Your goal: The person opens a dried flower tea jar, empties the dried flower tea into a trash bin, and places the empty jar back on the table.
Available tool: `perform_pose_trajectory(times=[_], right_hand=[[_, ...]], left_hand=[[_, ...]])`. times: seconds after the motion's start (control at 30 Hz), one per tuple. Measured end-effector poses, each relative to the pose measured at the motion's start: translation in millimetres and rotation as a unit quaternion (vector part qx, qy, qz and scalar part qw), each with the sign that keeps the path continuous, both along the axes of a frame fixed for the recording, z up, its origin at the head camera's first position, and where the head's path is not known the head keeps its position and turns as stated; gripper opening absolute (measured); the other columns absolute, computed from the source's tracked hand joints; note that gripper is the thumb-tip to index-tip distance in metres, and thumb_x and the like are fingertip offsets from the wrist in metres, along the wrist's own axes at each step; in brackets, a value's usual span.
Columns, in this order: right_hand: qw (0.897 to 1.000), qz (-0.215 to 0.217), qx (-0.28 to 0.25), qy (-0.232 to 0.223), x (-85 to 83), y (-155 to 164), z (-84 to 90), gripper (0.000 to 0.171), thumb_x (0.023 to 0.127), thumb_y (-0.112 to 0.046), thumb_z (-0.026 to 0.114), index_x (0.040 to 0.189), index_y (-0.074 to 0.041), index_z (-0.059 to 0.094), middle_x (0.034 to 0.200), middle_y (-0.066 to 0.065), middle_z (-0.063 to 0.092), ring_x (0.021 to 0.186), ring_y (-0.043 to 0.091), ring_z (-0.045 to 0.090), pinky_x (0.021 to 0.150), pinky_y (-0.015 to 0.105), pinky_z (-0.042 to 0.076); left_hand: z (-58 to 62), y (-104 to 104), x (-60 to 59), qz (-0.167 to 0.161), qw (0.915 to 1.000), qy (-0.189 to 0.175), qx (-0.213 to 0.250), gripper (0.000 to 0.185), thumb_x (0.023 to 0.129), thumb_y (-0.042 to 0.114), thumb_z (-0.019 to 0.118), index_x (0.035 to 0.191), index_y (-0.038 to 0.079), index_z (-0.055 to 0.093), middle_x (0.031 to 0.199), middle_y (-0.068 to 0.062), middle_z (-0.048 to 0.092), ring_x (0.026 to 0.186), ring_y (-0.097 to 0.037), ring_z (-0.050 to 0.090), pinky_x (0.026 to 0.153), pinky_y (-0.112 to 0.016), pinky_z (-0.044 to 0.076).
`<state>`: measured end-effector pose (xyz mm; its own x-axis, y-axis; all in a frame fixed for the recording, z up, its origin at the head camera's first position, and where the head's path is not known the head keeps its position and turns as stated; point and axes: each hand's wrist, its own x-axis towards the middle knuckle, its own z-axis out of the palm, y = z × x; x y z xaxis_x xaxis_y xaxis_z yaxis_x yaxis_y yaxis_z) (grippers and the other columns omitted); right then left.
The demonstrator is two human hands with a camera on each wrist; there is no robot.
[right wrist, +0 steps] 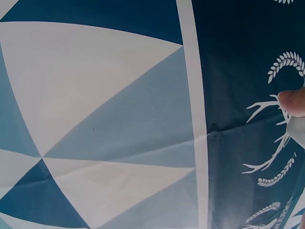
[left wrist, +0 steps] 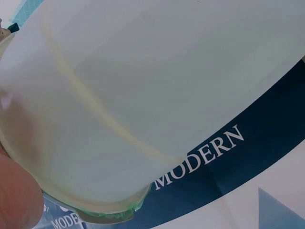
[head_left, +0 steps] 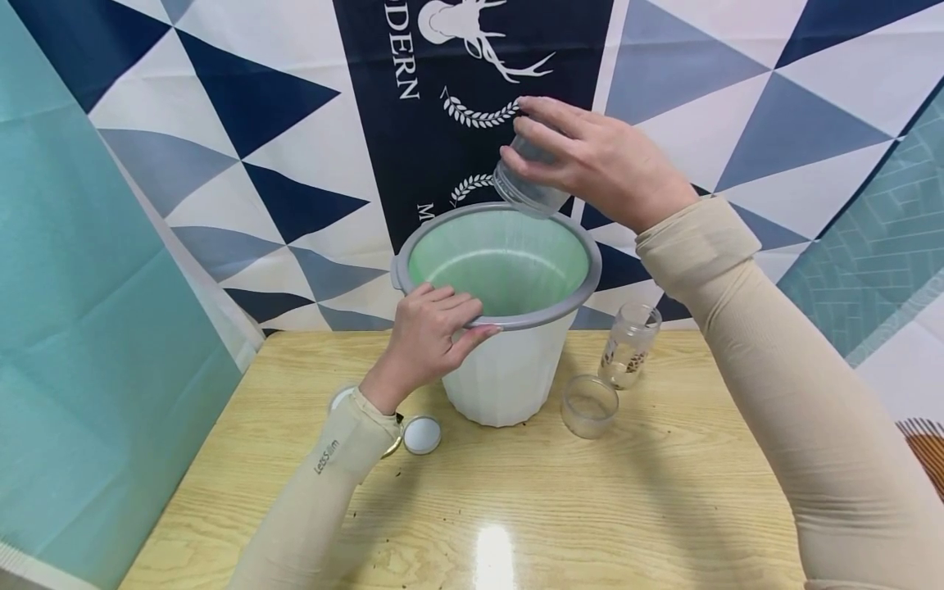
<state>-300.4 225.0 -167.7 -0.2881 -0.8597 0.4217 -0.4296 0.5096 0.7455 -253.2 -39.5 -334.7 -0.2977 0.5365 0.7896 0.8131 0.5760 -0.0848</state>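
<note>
A white trash bin [head_left: 501, 377] with a grey rim and a pale green liner [head_left: 479, 254] stands upright on the table. My left hand [head_left: 435, 332] grips its near left rim, fingers over the edge and thumb outside. In the left wrist view the bin's wall [left wrist: 157, 86] fills most of the picture, with a blurred thumb [left wrist: 19, 195] at its edge. Over the bin's far right rim, my right hand [head_left: 590, 160] holds a clear jar [head_left: 527, 192] tilted mouth-down. Only a fingertip [right wrist: 291, 103] and a sliver of the jar show in the right wrist view.
Right of the bin stand a tall clear glass [head_left: 630, 344] with a printed pattern and a low clear jar [head_left: 590, 407]. Several lids, including a white one [head_left: 422, 434], lie left, partly behind my left forearm. Dark crumbs dot the wooden table [head_left: 516, 492]. A patterned cloth [head_left: 288, 106] hangs behind.
</note>
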Motion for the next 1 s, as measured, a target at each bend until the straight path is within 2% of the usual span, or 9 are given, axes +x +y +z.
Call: perform_pose_trajectory(times=[0.3, 0.47, 0.57, 0.67, 0.73, 0.8, 0.87, 1.0], right_hand=[[1.000, 0.017, -0.008, 0.001, -0.5, 3, -3.7, 0.074, 0.088, 0.029, 0.056, 0.147, -0.015, 0.052, 0.150, 0.020, 0.049, 0.146, 0.037, 0.045, 0.111, 0.048, 0.048], [0.996, 0.032, -0.075, -0.028, 0.1, 6, -12.3, 0.065, 0.095, 0.022, 0.053, 0.147, -0.016, 0.056, 0.146, 0.019, 0.055, 0.143, 0.037, 0.048, 0.108, 0.051, 0.050], [0.991, 0.038, -0.123, -0.039, 0.6, 8, -20.2, 0.063, 0.093, 0.017, 0.062, 0.146, -0.016, 0.057, 0.143, 0.020, 0.058, 0.140, 0.038, 0.051, 0.107, 0.052, 0.051], [0.983, 0.032, -0.170, -0.058, 2.8, 13, -27.7, 0.078, 0.081, 0.007, 0.080, 0.150, -0.019, 0.053, 0.138, 0.022, 0.058, 0.131, 0.043, 0.055, 0.102, 0.056, 0.054], [0.977, 0.024, -0.198, -0.075, 5.7, 17, -32.4, 0.094, 0.073, -0.003, 0.089, 0.154, -0.023, 0.047, 0.135, 0.024, 0.057, 0.123, 0.045, 0.057, 0.096, 0.058, 0.056], [0.967, 0.022, -0.233, -0.098, 9.7, 20, -37.2, 0.106, 0.067, -0.013, 0.096, 0.157, -0.028, 0.042, 0.132, 0.026, 0.057, 0.113, 0.046, 0.059, 0.089, 0.061, 0.057], [0.957, 0.024, -0.265, -0.118, 14.7, 22, -42.1, 0.111, 0.065, -0.021, 0.098, 0.159, -0.030, 0.039, 0.128, 0.027, 0.057, 0.106, 0.045, 0.059, 0.084, 0.062, 0.057], [0.930, 0.034, -0.333, -0.153, 27.9, 25, -52.1, 0.112, 0.064, -0.029, 0.098, 0.158, -0.028, 0.037, 0.121, 0.026, 0.058, 0.101, 0.042, 0.061, 0.082, 0.062, 0.057]], left_hand=[[0.6, 1, 0.0, 0.002, 1.0000, 0.002, 0.000, 0.063, 0.108, 0.063, 0.029, 0.071, 0.015, 0.048, 0.062, 0.005, 0.048, 0.060, -0.016, 0.044, 0.061, -0.032, 0.035], [-0.8, 1, -0.5, -0.002, 1.0000, 0.003, 0.003, 0.063, 0.108, 0.062, 0.030, 0.072, 0.015, 0.048, 0.062, 0.005, 0.048, 0.061, -0.017, 0.044, 0.062, -0.033, 0.035], [-2.4, 1, -0.7, -0.005, 0.9999, 0.004, 0.009, 0.063, 0.107, 0.063, 0.030, 0.076, 0.014, 0.056, 0.065, 0.005, 0.055, 0.062, -0.017, 0.047, 0.063, -0.033, 0.037], [-4.3, 1, -1.9, -0.010, 0.9997, -0.002, 0.021, 0.063, 0.107, 0.064, 0.032, 0.091, 0.014, 0.068, 0.071, 0.004, 0.062, 0.064, -0.016, 0.052, 0.064, -0.033, 0.040], [-4.5, 2, -2.0, -0.015, 0.9995, -0.008, 0.028, 0.062, 0.106, 0.064, 0.034, 0.102, 0.014, 0.072, 0.080, 0.003, 0.069, 0.070, -0.016, 0.059, 0.066, -0.033, 0.042], [-4.7, 3, -1.8, -0.017, 0.9993, -0.014, 0.032, 0.061, 0.106, 0.063, 0.035, 0.106, 0.015, 0.072, 0.087, 0.003, 0.072, 0.076, -0.016, 0.064, 0.067, -0.034, 0.043], [-4.6, 3, -0.6, -0.021, 0.9991, -0.016, 0.035, 0.058, 0.107, 0.062, 0.038, 0.107, 0.015, 0.073, 0.097, 0.003, 0.075, 0.085, -0.017, 0.068, 0.071, -0.035, 0.045], [-6.2, 1, 1.6, -0.023, 0.9987, -0.014, 0.043, 0.044, 0.105, 0.053, 0.053, 0.113, 0.016, 0.075, 0.109, 0.000, 0.075, 0.100, -0.021, 0.068, 0.083, -0.039, 0.049]])
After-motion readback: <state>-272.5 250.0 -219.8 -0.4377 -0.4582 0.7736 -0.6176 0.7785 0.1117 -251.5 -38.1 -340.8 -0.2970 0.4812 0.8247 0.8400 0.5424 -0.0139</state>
